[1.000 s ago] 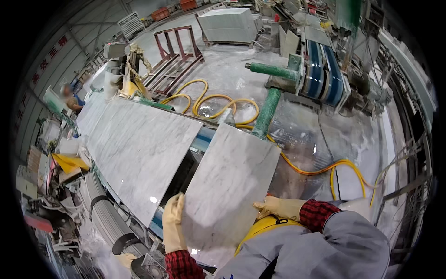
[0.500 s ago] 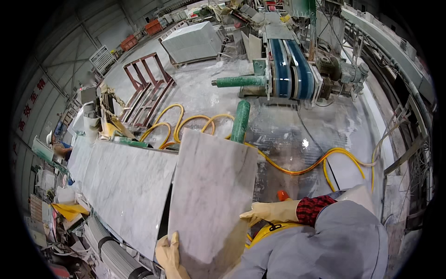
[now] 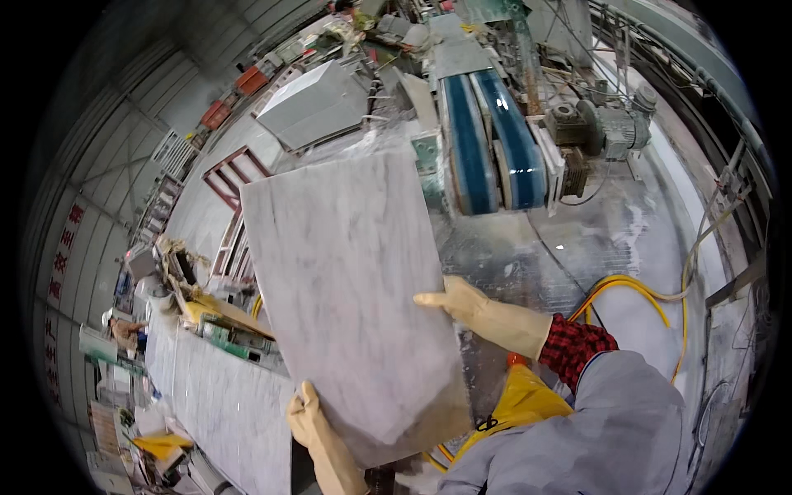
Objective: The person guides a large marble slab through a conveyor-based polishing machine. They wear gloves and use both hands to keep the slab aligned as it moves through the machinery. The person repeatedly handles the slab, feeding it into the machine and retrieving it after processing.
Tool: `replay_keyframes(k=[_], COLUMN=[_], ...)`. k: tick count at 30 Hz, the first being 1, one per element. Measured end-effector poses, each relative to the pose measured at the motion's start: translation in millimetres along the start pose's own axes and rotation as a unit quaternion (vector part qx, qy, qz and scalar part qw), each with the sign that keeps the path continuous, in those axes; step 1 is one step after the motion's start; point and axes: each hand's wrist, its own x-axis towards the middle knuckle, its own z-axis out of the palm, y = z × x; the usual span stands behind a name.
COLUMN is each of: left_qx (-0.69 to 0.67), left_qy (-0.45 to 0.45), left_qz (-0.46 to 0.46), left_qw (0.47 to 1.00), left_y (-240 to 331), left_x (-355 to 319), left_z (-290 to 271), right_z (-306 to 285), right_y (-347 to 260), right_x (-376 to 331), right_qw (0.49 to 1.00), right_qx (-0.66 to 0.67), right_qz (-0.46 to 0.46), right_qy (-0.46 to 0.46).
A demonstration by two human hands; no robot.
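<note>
A white marble slab with grey veining is held up in front of me, tilted, its lower part shaded. My left hand, in a cream rubber glove, grips its lower left edge with the thumb on the near face. On the right edge my right hand is closed, thumb laid over the face; its other fingers are hidden behind the stone. Below left lies another marble slab, apart from the held one. A yellow apron covers my front.
Ahead stands a conveyor with blue belts, a motor beside it. A yellow hose loops over the wet floor on the right. A red metal rack and a large pale block stand beyond. A person is at far left.
The held slab has risen and moved farther forward, away from the slab at left. Both hands have gone up with it. My view has also shifted and turned.
</note>
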Motion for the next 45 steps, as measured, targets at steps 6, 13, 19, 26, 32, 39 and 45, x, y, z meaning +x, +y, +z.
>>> replay_keyframes(k=[6,13,19,26,32,39,45], left_qx=[-0.101,0.083,0.170,0.241,0.164,0.057,0.050], left_qy=[-0.142,-0.275,-0.356,-0.419,-0.481,-0.553,-0.654], left_qz=[-0.073,-0.091,-0.065,0.071,0.023,-0.113,-0.257], left_qw=[0.982,0.953,0.917,0.872,0.861,0.824,0.710], left_y=[58,29,30,4,49,30,-12], left_x=[-21,-50,-44,-1,20,61,76], left_z=[218,334,378,431,462,493,406], right_z=[-153,-266,-338,-375,-334,-267,-254], right_y=[-46,0,92,114,49,47,95], right_x=[40,21,40,60,55,-36,-94], right_qw=[0.979,0.946,0.924,0.934,0.872,0.926,0.918], right_qx=[0.011,0.024,0.036,-0.182,0.089,0.136,0.049], right_qz=[0.039,0.108,0.159,0.069,0.230,0.210,0.304], right_qy=[0.201,0.306,0.345,0.299,0.422,0.283,0.249])
